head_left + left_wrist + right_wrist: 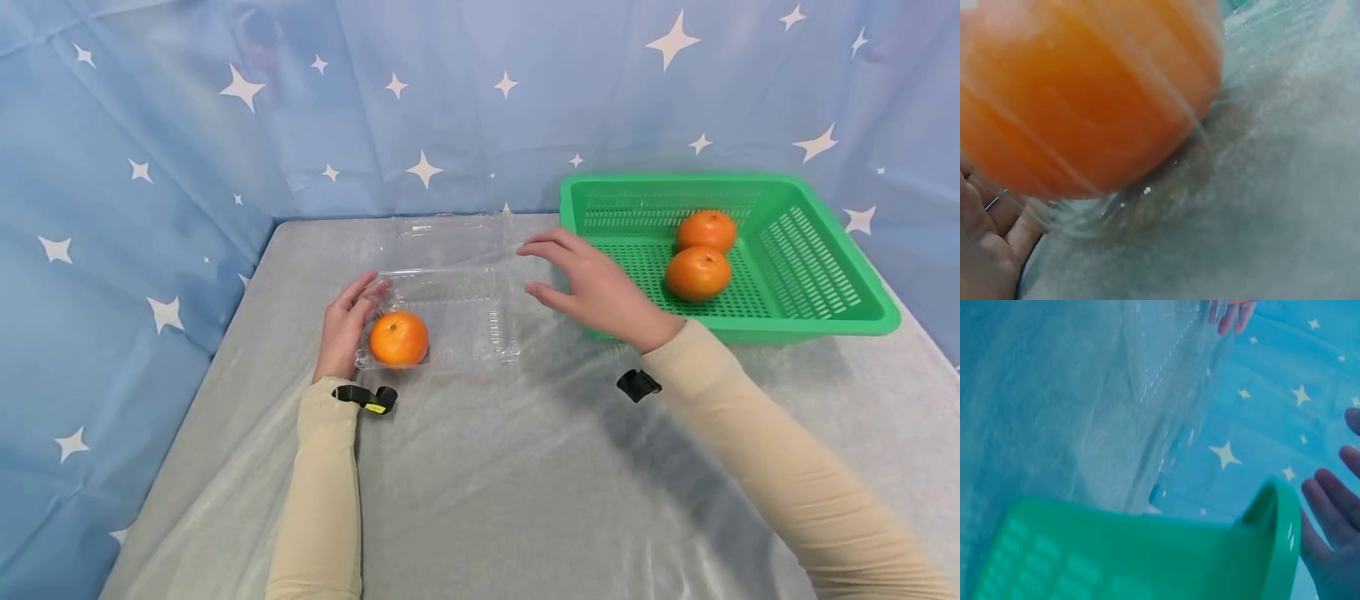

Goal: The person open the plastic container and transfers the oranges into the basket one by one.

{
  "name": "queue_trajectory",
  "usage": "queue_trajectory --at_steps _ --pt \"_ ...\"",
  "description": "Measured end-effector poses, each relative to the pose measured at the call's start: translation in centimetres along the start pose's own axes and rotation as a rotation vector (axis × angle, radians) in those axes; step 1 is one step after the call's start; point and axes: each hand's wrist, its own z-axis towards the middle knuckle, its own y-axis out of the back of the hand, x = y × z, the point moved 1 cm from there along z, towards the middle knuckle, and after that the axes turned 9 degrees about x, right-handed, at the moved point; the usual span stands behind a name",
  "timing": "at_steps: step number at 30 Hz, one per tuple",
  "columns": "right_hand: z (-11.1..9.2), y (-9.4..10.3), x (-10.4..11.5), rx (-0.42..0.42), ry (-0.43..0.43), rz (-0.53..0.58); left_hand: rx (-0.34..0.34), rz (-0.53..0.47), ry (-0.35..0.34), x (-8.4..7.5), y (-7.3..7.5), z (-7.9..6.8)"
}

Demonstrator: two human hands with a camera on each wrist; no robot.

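A clear plastic clamshell box (461,325) lies on the table with its lid (450,237) folded back away from me. One orange mandarin (399,339) sits in its near left corner; through the clear wall, this fruit (1085,100) fills much of the left wrist view. My left hand (347,327) rests along the box's left side, fingers extended forward beside the wall. Raised between box and basket, my right hand (592,287) holds nothing, its fingers loosely bent and spread towards the box. In the right wrist view, the right hand (1335,531) appears beyond the basket rim.
A green plastic basket (750,327) stands at the back right, with two mandarins (698,273) inside. Grey cloth covers the table (480,483). A blue star-patterned curtain (450,100) hangs behind and along the left.
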Motion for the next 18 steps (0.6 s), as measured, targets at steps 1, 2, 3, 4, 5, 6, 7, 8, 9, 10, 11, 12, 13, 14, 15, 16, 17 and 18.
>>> queue_trajectory --at_steps 1,2,3,4,5,6,7,8,9,10,11,12,13,14,15,16,17,18 --pt "0.1 -0.2 0.2 -0.006 0.009 0.010 -0.001 0.000 -0.001 0.0 0.0 0.0" --pt "0.3 -0.5 0.3 -0.014 0.016 0.018 -0.003 0.001 -0.001 0.0 0.0 0.0" --pt "0.3 -0.8 0.5 -0.020 0.019 0.031 -0.005 -0.001 -0.002 0.1 0.0 0.0" --pt "0.5 -1.0 0.7 -0.027 0.028 0.045 -0.006 -0.004 -0.003 0.1 0.0 0.0" --pt "0.6 -1.4 0.8 -0.034 0.036 0.060 -0.004 -0.010 -0.002 0.1 -0.1 0.0" --pt "0.7 -1.7 0.9 -0.039 0.038 0.077 0.000 -0.014 -0.001 0.1 -0.1 0.0" --pt "0.7 -2.0 1.0 -0.042 0.040 0.092 0.003 -0.016 0.003 0.2 -0.2 0.0" --pt "0.7 -2.4 1.1 -0.044 0.038 0.103 0.006 -0.017 0.008 0.2 -0.3 0.0" --pt "0.8 -2.8 1.2 -0.044 0.034 0.118 0.008 -0.020 0.011 0.3 -0.3 0.0" --pt "0.9 -3.1 1.2 -0.046 0.032 0.128 0.011 -0.022 0.014 0.3 -0.4 0.0" --pt "0.9 -3.5 1.3 -0.050 0.027 0.137 0.012 -0.018 0.014 0.3 -0.4 0.0" --pt "1.1 -3.8 1.4 -0.051 0.025 0.146 0.008 -0.018 0.012 0.3 -0.4 0.0" --pt "1.2 -4.2 1.5 -0.053 0.028 0.161 0.004 -0.019 0.010 0.3 -0.4 0.1" --pt "1.4 -4.4 1.6 -0.056 0.032 0.176 0.000 -0.022 0.007 0.2 -0.3 0.1" --pt "1.6 -4.7 1.7 -0.060 0.042 0.195 -0.003 -0.024 0.004 0.2 -0.3 0.1" --pt "1.7 -5.0 1.8 -0.064 0.051 0.213 -0.007 -0.022 0.004 0.1 -0.2 0.1" --pt "1.9 -5.3 1.9 -0.065 0.059 0.233 -0.010 -0.021 0.004 0.1 -0.1 0.1" --pt "2.0 -5.6 2.0 -0.065 0.068 0.254 -0.012 -0.020 0.004 0.1 0.0 0.1"
